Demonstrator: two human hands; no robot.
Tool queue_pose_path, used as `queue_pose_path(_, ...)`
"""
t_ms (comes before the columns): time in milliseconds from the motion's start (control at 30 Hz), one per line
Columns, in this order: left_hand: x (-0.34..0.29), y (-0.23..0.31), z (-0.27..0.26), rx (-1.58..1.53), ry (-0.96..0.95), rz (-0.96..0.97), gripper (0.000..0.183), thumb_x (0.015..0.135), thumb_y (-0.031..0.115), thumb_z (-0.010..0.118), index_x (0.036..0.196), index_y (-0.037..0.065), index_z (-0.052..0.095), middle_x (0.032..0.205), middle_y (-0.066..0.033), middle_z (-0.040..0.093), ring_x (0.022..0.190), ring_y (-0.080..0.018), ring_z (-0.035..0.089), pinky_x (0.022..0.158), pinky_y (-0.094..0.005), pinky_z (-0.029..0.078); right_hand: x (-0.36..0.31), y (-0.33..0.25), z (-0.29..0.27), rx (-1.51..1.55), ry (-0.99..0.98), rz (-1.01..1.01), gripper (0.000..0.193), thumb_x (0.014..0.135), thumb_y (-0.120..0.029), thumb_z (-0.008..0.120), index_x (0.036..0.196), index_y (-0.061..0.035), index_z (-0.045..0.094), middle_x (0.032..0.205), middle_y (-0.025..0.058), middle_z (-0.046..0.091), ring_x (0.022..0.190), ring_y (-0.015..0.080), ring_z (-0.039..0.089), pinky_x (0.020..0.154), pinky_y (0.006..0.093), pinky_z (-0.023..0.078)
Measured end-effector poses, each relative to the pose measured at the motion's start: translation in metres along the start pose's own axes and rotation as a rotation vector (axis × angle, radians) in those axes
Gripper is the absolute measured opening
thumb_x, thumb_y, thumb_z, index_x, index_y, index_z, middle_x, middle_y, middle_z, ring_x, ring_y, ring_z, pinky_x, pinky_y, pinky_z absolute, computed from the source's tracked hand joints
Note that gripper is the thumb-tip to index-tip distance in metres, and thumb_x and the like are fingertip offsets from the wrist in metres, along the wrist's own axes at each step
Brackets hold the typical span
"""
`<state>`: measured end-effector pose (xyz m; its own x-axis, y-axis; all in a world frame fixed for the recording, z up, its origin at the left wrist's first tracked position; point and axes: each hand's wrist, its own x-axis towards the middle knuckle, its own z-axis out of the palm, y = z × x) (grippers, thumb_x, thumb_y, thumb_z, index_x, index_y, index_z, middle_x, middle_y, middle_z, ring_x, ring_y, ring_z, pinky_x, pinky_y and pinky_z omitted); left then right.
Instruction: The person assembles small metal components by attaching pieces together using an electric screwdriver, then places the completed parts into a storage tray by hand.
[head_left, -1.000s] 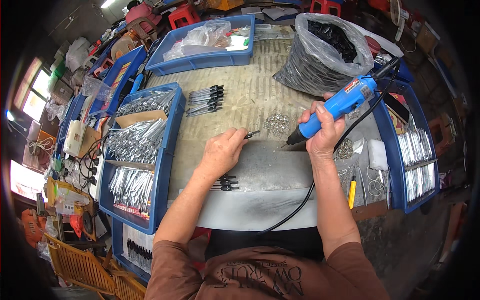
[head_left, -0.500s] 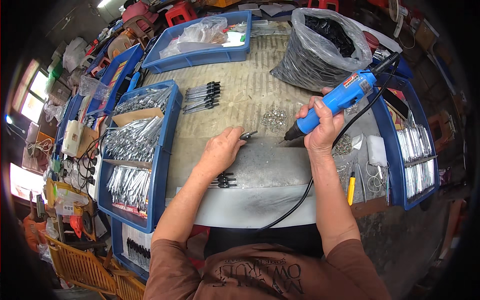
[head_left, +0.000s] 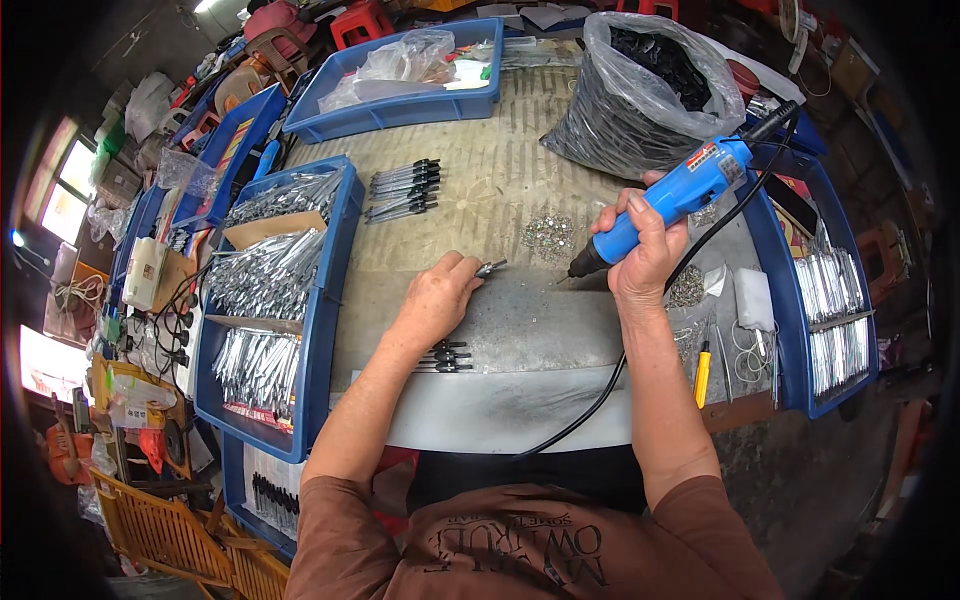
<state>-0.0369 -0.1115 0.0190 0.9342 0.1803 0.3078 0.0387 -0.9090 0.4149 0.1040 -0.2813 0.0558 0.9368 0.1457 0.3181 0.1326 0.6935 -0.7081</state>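
Observation:
My right hand (head_left: 648,242) is wrapped round a blue electric screwdriver (head_left: 672,198), its black nose and thin bit pointing down and left over the table. My left hand (head_left: 438,296) is closed on a slim metal part (head_left: 490,269) with a dark end, which sticks out past the fingertips; the rest of it is hidden. Beyond the bit lies a loose pile of small screws (head_left: 548,237). Under my left wrist several black-ended metal parts (head_left: 447,357) lie at the table's near side. More such parts (head_left: 404,190) lie in a row farther off.
A blue bin (head_left: 322,335) of metal strips stands at left, another blue bin (head_left: 846,392) at right. A clear bag (head_left: 590,130) of black pieces and a blue tray (head_left: 398,117) are at the back. The screwdriver's black cord (head_left: 598,410) crosses the near edge beside a yellow-handled screwdriver (head_left: 703,375).
The metal part in my left hand has shifted slightly left and turned a little, with the fingers drawn closer round it. My right hand and the electric screwdriver stay almost in place.

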Motion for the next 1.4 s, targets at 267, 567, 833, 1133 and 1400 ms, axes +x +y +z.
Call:
queue_pose_path(267,0.0,0.003,-0.001,0.004,-0.014,-0.011,0.018,0.076,0.009,0.06,0.093,0.005,0.056,0.082,-0.0129,0.055,0.074,-0.0328,0.057,0.063,-0.0389,0.046,0.0,-0.002,0.002,0.081,0.02,0.021,0.038,0.072,-0.008,0.059,0.104,0.0005,0.041,0.076,0.0073,0.048,0.051,0.0175,0.053,0.048,0.0323,0.047)
queue_pose_path(567,0.001,0.014,-0.007,0.025,-0.098,-0.07,0.026,0.079,0.008,0.056,0.105,0.012,0.052,0.085,-0.0107,0.054,0.078,-0.0314,0.056,0.067,-0.0383,0.046,0.0,-0.001,0.002,0.061,0.026,0.013,0.038,0.072,-0.007,0.059,0.104,0.0007,0.041,0.073,0.0077,0.049,0.049,0.0171,0.052,0.047,0.0316,0.047)
queue_pose_path(833,0.002,0.017,-0.009,-0.009,-0.182,-0.119,0.027,0.082,0.008,0.052,0.108,0.016,0.052,0.087,-0.0107,0.053,0.081,-0.0311,0.055,0.07,-0.0382,0.045,0.0,-0.002,0.003,0.067,0.03,0.004,0.038,0.072,-0.007,0.059,0.103,0.0013,0.041,0.071,0.0071,0.049,0.049,0.0171,0.052,0.047,0.0314,0.046)
queue_pose_path(1133,0.002,0.017,-0.009,-0.03,-0.194,-0.137,0.027,0.082,0.008,0.052,0.109,0.015,0.052,0.087,-0.0106,0.053,0.084,-0.0307,0.055,0.072,-0.0373,0.045,0.0,-0.002,0.003,0.088,0.036,0.009,0.038,0.072,-0.007,0.06,0.104,0.0015,0.041,0.073,0.0074,0.049,0.049,0.0172,0.052,0.047,0.0314,0.047)
queue_pose_path(1400,0.002,0.019,-0.01,-0.035,-0.204,-0.14,0.028,0.082,0.008,0.052,0.108,0.016,0.052,0.087,-0.0101,0.053,0.084,-0.0304,0.055,0.072,-0.0372,0.045,0.0,-0.001,0.001,0.075,0.021,0.011,0.038,0.072,-0.007,0.059,0.103,0.0013,0.041,0.074,0.0073,0.048,0.05,0.0173,0.052,0.047,0.0321,0.047)
